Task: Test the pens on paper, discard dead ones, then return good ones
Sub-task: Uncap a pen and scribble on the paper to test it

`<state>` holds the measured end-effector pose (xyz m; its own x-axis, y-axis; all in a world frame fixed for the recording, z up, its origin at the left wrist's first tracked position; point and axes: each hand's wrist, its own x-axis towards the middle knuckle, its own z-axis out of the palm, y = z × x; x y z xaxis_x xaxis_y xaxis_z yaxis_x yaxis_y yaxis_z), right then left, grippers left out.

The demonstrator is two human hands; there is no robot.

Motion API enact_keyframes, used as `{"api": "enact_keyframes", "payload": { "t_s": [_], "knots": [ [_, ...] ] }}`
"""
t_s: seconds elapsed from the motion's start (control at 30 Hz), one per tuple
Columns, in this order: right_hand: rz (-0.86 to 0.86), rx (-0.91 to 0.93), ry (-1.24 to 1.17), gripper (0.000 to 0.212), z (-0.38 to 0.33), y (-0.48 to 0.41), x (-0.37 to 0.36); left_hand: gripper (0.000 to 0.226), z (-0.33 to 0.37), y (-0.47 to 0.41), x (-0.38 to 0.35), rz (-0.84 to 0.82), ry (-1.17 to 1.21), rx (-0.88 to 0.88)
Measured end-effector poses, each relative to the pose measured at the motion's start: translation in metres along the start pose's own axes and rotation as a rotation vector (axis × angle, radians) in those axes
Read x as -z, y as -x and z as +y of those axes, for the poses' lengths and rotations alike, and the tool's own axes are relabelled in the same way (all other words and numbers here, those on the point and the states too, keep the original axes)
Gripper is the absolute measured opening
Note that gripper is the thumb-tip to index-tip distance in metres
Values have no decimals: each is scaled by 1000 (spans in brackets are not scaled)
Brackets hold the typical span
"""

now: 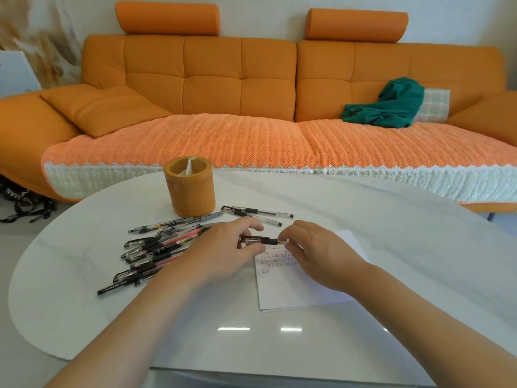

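A black-capped clear pen [264, 241] lies crosswise between both hands, just above the white paper [291, 287]. My left hand [223, 250] grips its capped end with curled fingers and thumb. My right hand [316, 247] pinches the other end. The paper carries several rows of small scribbles near its top. A pile of several pens [156, 247] lies on the table left of my left hand. Two more pens [257, 212] lie apart behind the hands. The orange pen holder [190, 187] stands upright behind the pile, with something pale inside.
The white oval table [391, 233] ends near its front edge at the bottom. An orange sofa [251, 79] runs along the far side, with a green cloth [389, 105] on the right seat. Black straps [25, 203] lie on the floor at left.
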<state>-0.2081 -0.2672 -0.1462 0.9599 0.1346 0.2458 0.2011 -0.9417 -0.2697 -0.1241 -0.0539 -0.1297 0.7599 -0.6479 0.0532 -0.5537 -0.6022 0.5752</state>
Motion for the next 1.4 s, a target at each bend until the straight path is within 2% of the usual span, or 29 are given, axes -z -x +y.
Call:
{"api": "enact_keyframes", "payload": {
  "t_s": [0.07,0.2,0.4,0.53,0.67,0.87,1.03,1.2,1.4],
  "knots": [
    [14,-21,5,19,5,1,0,17,0,-3,-2,6,34,18],
    [47,-21,39,16,8,3,-4,8,2,-5,-8,54,59,26],
    [-7,-8,-39,39,-5,1,-9,17,10,-4,-22,125,146,-27],
    [4,-11,-15,20,-9,0,-10,16,9,-5,-24,111,159,-25],
    [11,5,38,30,-7,-5,-12,7,3,-5,-22,93,177,-26],
    [34,32,48,30,-9,-4,-17,9,0,-2,-20,116,194,-51],
    [40,-14,33,28,-13,-4,-12,13,0,-1,-18,132,216,-39],
    [-26,-81,-11,30,-19,-5,-6,11,1,0,-13,121,140,-33],
    [-36,-87,-270,33,-12,-2,5,7,-2,-2,-8,187,-9,49]
  ]
}}
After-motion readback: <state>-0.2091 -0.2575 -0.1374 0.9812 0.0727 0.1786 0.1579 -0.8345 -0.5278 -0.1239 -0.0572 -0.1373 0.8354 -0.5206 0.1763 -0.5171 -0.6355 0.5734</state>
